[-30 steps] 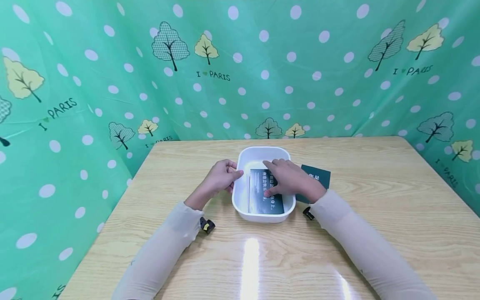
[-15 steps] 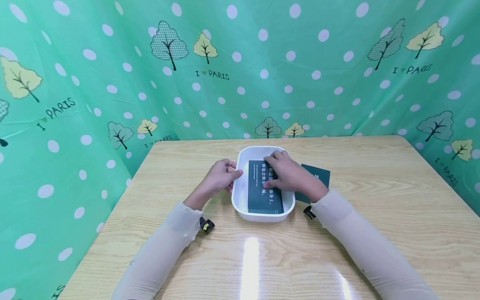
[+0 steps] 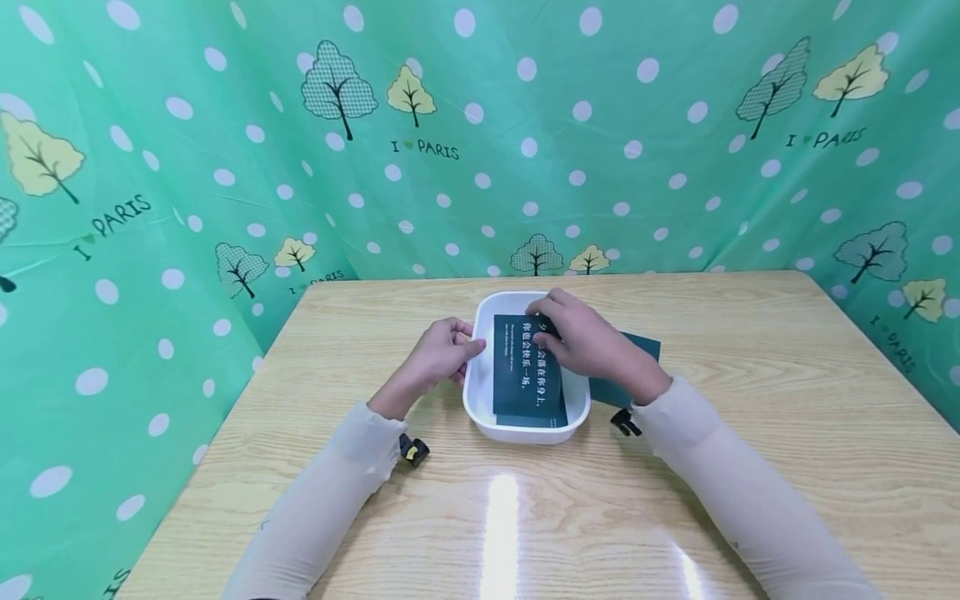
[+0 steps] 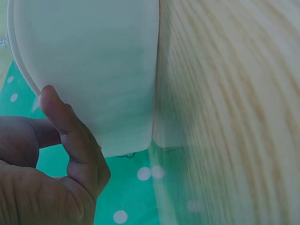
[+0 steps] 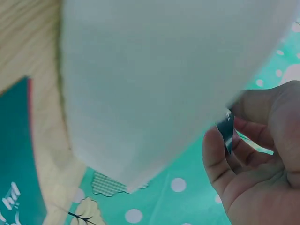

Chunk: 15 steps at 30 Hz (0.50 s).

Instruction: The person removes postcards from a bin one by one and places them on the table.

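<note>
Over the tub (image 3: 525, 435), I see the card (image 3: 516, 375) aligned lengthwise, left of the right hand (image 3: 587, 335) pinching it; left hand (image 3: 438, 356) grips tub.

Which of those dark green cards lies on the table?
The card right of the white tub, resting on the wooden table. Of the others, the right hand pinches the top card; another card lies inside.

Grips white tub (image 3: 525, 436) by its left rim with left hand (image 3: 442, 354). Pinches over its right side with right hand (image 3: 583, 337), fingers (image 3: 545, 309) bent. Extends sleeved forearms (image 3: 326, 500) from its near side, angled inward.
</note>
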Motion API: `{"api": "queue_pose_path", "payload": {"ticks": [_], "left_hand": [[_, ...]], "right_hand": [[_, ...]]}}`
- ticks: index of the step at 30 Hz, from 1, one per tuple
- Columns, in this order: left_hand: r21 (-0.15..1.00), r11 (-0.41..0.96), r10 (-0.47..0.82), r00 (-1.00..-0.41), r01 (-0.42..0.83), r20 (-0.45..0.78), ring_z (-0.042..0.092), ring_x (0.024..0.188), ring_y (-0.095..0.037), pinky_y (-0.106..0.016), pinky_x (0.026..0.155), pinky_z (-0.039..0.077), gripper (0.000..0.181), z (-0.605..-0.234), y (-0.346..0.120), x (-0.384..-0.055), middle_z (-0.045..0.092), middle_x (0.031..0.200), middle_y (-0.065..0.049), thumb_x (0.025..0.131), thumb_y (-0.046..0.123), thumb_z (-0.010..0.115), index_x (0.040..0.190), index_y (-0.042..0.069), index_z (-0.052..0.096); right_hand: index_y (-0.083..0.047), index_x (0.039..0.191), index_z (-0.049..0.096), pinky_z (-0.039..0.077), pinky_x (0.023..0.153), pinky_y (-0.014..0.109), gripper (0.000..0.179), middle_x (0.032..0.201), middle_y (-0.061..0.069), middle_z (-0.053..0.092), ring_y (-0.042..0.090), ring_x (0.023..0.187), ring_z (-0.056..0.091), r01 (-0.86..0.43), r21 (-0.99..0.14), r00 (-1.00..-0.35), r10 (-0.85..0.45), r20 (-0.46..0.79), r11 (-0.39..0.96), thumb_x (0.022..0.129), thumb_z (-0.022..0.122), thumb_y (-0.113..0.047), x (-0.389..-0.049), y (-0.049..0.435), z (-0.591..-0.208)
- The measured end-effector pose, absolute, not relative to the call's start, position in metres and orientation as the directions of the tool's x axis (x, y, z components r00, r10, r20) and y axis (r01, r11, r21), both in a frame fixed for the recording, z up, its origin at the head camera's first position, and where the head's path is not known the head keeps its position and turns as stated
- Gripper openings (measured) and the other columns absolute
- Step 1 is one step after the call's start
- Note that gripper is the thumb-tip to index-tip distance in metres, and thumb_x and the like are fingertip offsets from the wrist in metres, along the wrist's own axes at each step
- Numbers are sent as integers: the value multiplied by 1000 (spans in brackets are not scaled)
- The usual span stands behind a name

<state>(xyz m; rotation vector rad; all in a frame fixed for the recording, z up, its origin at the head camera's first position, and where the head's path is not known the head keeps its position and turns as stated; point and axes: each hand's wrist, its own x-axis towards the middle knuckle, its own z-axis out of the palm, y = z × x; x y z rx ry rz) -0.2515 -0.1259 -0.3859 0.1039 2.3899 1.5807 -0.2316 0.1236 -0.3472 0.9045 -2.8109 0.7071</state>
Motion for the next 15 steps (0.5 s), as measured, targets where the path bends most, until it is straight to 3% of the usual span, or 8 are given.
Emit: {"api": "queue_pose_path", "payload": {"ticks": [6, 15], "left_hand": [[903, 420, 208, -959, -93, -195, 58, 52, -18, -34, 47, 58, 28, -389, -125, -253, 63, 84, -18, 101, 16, 66, 121, 1, 54], [906, 412, 206, -959, -95, -195, 60, 53, -19, -31, 45, 56, 29, -388, -126, -252, 64, 88, -21, 101, 17, 66, 122, 1, 54]], "right_hand": [[-1, 125, 59, 60, 87, 36, 21, 117, 11, 66, 22, 99, 63, -612, -452, -788, -551, 275, 649, 105, 53, -3, -224, 129, -336], [-1, 123, 58, 59, 83, 36, 19, 114, 11, 64, 22, 97, 61, -661, -456, -750, -530, 396, 596, 106, 50, -1, -214, 139, -315]]}}
